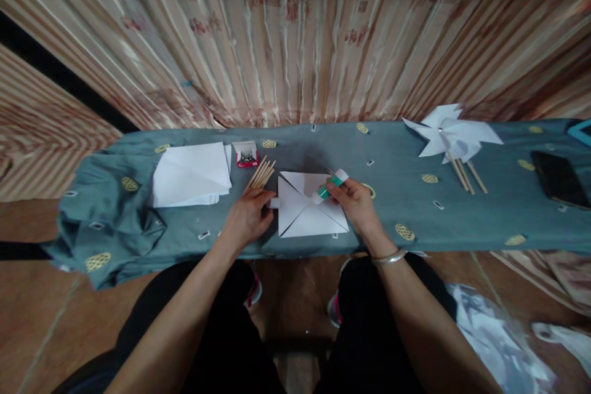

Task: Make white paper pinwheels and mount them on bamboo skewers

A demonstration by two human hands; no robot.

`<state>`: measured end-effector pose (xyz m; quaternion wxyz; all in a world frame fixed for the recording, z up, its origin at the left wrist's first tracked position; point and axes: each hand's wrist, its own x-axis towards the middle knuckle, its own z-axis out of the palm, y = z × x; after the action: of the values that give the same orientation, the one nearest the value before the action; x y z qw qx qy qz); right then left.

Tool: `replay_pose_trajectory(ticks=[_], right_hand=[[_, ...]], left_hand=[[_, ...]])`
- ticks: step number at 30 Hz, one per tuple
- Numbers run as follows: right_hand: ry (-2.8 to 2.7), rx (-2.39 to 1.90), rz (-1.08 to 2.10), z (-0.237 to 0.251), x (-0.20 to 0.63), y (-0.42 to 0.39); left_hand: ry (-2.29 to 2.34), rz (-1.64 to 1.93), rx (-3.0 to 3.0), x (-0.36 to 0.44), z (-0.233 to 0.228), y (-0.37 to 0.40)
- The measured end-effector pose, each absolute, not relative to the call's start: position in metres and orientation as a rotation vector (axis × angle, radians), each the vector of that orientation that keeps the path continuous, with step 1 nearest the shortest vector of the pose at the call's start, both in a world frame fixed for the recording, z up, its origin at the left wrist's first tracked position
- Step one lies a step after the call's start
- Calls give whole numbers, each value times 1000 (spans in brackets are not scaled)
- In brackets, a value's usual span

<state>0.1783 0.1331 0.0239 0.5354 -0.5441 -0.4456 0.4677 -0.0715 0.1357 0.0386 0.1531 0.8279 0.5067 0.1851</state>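
Note:
A white paper square (300,225), slit from its corners towards the middle, lies flat on the cloth in front of me. My right hand (357,202) is closed round a green and white glue stick (330,186), tilted so its lower end is at the middle of the square. At the square's left edge, my left hand (252,215) pinches a small white cap (274,203). Thin wooden sticks (262,173) lie in a bundle just beyond my left hand. Behind them stands a small red and white open box (246,154) with dark metal bits inside.
A stack of white paper (191,175) lies at the left. White paper pinwheels (443,129) on wooden sticks rest at the right, with a black phone (559,178) further over. Bunched cloth (106,221) covers the table's left end. A curtain (295,37) hangs behind the table.

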Motion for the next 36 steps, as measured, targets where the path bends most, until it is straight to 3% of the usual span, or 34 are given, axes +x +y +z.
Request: replay_pose_trajectory(ticks=[8,13,21,36], right_hand=[[-1081,-1304,1125,27,173,131],[-1038,-1335,1033,29,175,132],[-1183,-1273,1111,22,170,130],[-1666,-1582,713,26,162,125]], left_hand=[[1378,622,2489,-49,49,122],[1145,492,2587,-22,36,109],[1166,447,2592,-15,21,107],[1210,374,2656,-15,20,104]])
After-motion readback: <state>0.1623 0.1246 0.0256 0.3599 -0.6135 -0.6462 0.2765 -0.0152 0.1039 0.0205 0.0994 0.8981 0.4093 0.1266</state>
